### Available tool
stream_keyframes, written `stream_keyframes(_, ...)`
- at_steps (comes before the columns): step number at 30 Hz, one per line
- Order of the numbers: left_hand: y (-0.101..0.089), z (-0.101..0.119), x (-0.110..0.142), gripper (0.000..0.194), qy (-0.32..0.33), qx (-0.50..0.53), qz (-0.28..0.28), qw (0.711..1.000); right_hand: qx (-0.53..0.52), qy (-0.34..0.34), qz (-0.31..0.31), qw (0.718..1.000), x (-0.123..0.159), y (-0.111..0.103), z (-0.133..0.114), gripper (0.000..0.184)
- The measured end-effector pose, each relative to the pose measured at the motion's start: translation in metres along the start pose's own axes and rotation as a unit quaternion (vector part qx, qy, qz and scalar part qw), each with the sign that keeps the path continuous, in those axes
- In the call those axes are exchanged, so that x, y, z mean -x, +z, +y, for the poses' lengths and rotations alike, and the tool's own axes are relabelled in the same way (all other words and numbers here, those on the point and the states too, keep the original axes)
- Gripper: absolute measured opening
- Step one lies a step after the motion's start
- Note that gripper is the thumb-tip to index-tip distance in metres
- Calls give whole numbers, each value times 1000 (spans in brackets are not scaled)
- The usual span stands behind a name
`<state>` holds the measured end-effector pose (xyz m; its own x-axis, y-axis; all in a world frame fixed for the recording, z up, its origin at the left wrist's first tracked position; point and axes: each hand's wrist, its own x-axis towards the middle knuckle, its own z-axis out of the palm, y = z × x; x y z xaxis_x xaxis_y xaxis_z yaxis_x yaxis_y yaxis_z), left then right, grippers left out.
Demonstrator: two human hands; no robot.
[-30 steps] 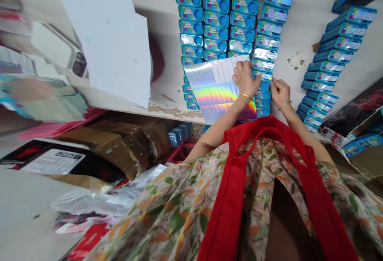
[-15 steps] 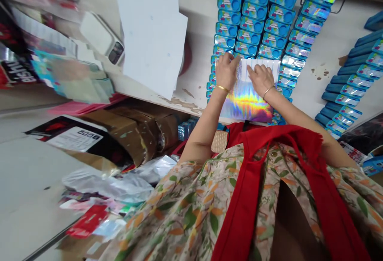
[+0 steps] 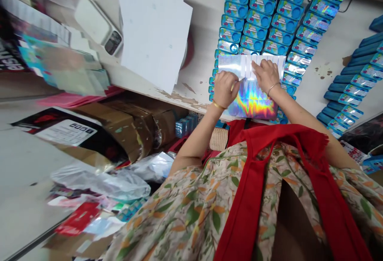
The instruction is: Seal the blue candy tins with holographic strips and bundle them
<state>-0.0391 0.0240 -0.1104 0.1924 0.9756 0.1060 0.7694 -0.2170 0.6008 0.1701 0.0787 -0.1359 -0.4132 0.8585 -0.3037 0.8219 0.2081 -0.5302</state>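
A shiny rainbow holographic sticker sheet [image 3: 253,103] with pale strips along its far part lies over rows of blue tins. My left hand [image 3: 225,89] is at the sheet's left side, fingers curled, thumb and forefinger pinched at its surface. What exactly the pinch holds, a strip or the sheet itself, is too small to see. On the right part of the sheet rests my right hand [image 3: 266,77], forefinger stretched towards the pale strips, the other fingers half bent. Blue tins [image 3: 257,18] with printed lids stand beyond; the right-hand row [image 3: 309,34] carries holographic strips.
More blue tins [image 3: 362,69] with shiny strips stand in a row at the right. White paper sheets [image 3: 152,30] and a white device [image 3: 92,20] lie left on the table. Below its edge are cardboard boxes [image 3: 119,127] and plastic bags [image 3: 101,181].
My right hand has left the right-hand tin row and come onto the sheet. My left hand has shifted to the sheet's left side, then down towards me. The view has swung left.
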Motion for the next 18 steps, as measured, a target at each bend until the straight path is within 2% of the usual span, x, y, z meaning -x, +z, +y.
stream_keyframes(2, -9, 23, 12, 27, -50, 61, 78, 994, -58, 7, 23, 998, 3, 0, 3, 67)
stream_keyframes(4, -11, 43, 15, 26, -117, 151, 133, 973, -188, 26, 50, 981, 15, -2, 3, 79)
stream_keyframes(7, 4, 64, 9, 27, -189, 271, 141, 933, -416, 71, 58, 905, 47, -5, -1, 98)
stream_keyframes(9, 23, 72, 4, 30, -212, 327, 113, 914, -481, 98, 77, 868, 74, -6, -3, 88)
stream_keyframes(11, 46, 80, 2, 32, -230, 370, 75, 897, -481, 126, 132, 857, 99, -8, -2, 74)
stream_keyframes(14, 79, 93, 1, 30, -252, 389, 25, 886, -438, 169, 199, 860, 127, -10, 13, 69)
stream_keyframes(18, 110, 108, -6, 23, -202, 313, 4, 928, -333, 205, 234, 890, 143, -12, 51, 68)
